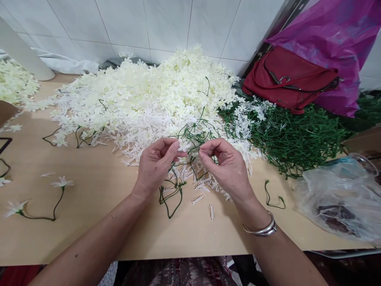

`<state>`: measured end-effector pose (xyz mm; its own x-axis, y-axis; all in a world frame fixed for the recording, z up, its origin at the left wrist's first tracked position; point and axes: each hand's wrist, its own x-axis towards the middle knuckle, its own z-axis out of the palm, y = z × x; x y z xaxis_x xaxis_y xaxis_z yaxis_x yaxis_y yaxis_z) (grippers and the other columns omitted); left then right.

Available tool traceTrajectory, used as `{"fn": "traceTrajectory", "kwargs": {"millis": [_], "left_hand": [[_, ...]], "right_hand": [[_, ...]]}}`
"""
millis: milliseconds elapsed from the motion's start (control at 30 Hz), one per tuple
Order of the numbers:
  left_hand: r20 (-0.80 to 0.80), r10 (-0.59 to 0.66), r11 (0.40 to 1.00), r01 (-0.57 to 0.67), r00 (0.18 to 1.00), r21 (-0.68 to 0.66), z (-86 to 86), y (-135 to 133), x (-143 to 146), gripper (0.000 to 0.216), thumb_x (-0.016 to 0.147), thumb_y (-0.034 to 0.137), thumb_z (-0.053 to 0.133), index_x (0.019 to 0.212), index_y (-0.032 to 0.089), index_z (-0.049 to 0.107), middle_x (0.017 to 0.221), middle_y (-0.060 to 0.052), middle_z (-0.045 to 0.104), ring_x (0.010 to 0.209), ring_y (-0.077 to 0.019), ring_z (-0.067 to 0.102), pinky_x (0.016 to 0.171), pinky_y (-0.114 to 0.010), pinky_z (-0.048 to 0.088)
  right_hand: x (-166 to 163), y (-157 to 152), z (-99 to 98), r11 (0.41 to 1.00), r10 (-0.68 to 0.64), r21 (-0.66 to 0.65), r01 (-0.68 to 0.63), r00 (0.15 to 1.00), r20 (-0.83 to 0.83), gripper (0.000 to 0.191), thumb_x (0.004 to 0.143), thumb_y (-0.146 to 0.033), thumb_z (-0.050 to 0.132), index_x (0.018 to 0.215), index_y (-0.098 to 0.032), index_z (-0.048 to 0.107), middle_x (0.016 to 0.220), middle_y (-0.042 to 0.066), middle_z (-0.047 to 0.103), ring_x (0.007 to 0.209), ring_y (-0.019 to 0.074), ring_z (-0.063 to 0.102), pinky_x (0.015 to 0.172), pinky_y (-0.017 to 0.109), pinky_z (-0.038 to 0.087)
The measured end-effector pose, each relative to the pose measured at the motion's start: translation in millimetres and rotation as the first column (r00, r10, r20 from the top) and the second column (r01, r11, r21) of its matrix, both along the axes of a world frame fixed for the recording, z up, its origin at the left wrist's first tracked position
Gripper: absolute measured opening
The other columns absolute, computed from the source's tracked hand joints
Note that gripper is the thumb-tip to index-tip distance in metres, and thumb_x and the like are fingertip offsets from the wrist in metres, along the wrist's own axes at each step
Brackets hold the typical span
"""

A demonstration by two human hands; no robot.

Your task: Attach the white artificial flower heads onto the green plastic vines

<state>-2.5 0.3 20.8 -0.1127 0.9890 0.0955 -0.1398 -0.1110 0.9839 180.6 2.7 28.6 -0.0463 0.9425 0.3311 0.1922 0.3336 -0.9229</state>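
Curling fingertips close to thumbs on bare left hand (156, 165) and bare right hand (229, 167); cannot tell whether gripping anything; near thin, bent green stems (194, 136), among slender white sticks (153, 123), before heaped creamy-white artificial flowers (178, 83)

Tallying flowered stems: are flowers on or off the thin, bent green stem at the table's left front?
On: the thin, bent green stem carries a white, narrow-petalled flower at each end.
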Motion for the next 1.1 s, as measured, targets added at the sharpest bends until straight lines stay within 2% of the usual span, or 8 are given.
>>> {"fn": "traceTrajectory", "kwargs": {"millis": [133,200,267,367,467,767,933,1100], "left_hand": [[0.026,0.028,1.000,-0.027,0.999,-0.011,2.2,0,-1,0.024,0.089,0.041,0.080,0.092,0.018,0.073,0.075,0.003,0.071,0.069,-0.0166,0.081,0.055,-0.019,0.053],[0.029,0.037,0.999,-0.037,0.999,-0.016,2.0,0,-2,0.021,0.090,0.038,0.080,0.090,0.018,0.073,0.071,0.004,0.068,0.066,-0.0147,0.079,0.052,-0.018,0.049],[0.034,0.042,0.999,-0.041,0.999,-0.017,0.8,0,-3,0.020,0.090,0.036,0.080,0.089,0.018,0.072,0.070,0.004,0.068,0.065,-0.0142,0.079,0.052,-0.018,0.049],[0.028,0.047,0.999,-0.047,0.999,-0.006,-1.7,1,-4,0.020,0.090,0.036,0.079,0.089,0.018,0.072,0.072,0.004,0.070,0.067,-0.0147,0.080,0.056,-0.018,0.053],[0.003,0.062,0.998,-0.062,0.998,0.013,-3.1,2,-4,0.019,0.091,0.036,0.079,0.090,0.018,0.072,0.072,0.004,0.070,0.067,-0.0144,0.079,0.057,-0.018,0.053],[-0.088,-0.011,0.998,0.016,0.996,0.056,-3.1,-5,1,0.013,0.094,0.032,0.075,0.094,0.019,0.073,0.077,0.002,0.072,0.076,-0.0157,0.081,0.064,-0.020,0.056],[-0.111,-0.021,0.999,0.027,0.994,0.047,-2.4,-7,1,0.012,0.094,0.031,0.075,0.093,0.020,0.073,0.077,0.002,0.073,0.077,-0.0164,0.081,0.064,-0.022,0.056],[-0.060,-0.022,1.000,0.023,0.998,0.016,-1.1,-6,2,0.015,0.091,0.033,0.078,0.091,0.019,0.073,0.076,0.002,0.072,0.076,-0.0163,0.080,0.066,-0.021,0.057]], "right_hand": [[16,8,5.9,0.909,-0.359,0.310,0.278,0.901,0.244,0.010,0.089,-0.014,0.067,0.094,-0.022,0.069,0.095,0.004,0.071,0.092,0.0219,0.065,0.087,0.040,0.051],[20,8,7.5,0.832,-0.469,0.488,0.265,0.806,0.361,0.011,0.089,-0.014,0.070,0.095,-0.022,0.070,0.104,0.007,0.070,0.103,0.0265,0.064,0.095,0.046,0.047],[18,6,6.9,0.872,-0.335,0.486,0.057,0.793,0.508,0.009,0.092,-0.014,0.071,0.094,-0.023,0.071,0.101,0.006,0.070,0.101,0.0261,0.063,0.094,0.045,0.047],[8,0,1.5,0.914,0.043,0.249,-0.321,0.686,0.726,0.012,0.095,-0.011,0.068,0.098,-0.022,0.073,0.094,0.005,0.070,0.093,0.0242,0.060,0.086,0.040,0.048],[2,-1,-5.3,0.904,0.113,0.151,-0.399,0.565,0.817,0.015,0.095,-0.007,0.065,0.095,-0.019,0.074,0.094,0.007,0.069,0.091,0.0252,0.056,0.083,0.039,0.047],[9,2,2.7,0.984,0.080,0.125,-0.124,0.947,0.311,0.013,0.092,-0.016,0.074,0.083,-0.024,0.072,0.101,0.002,0.072,0.099,0.0197,0.068,0.093,0.039,0.051],[2,-2,6.2,0.995,0.094,-0.022,-0.094,0.996,0.004,0.013,0.085,-0.021,0.081,0.077,-0.024,0.072,0.101,0.003,0.077,0.098,0.0204,0.072,0.094,0.042,0.053],[0,-5,5.1,1.000,0.005,0.031,-0.006,1.000,0.029,0.015,0.084,-0.021,0.083,0.077,-0.025,0.070,0.090,0.000,0.075,0.091,0.0192,0.069,0.092,0.041,0.050]]}}
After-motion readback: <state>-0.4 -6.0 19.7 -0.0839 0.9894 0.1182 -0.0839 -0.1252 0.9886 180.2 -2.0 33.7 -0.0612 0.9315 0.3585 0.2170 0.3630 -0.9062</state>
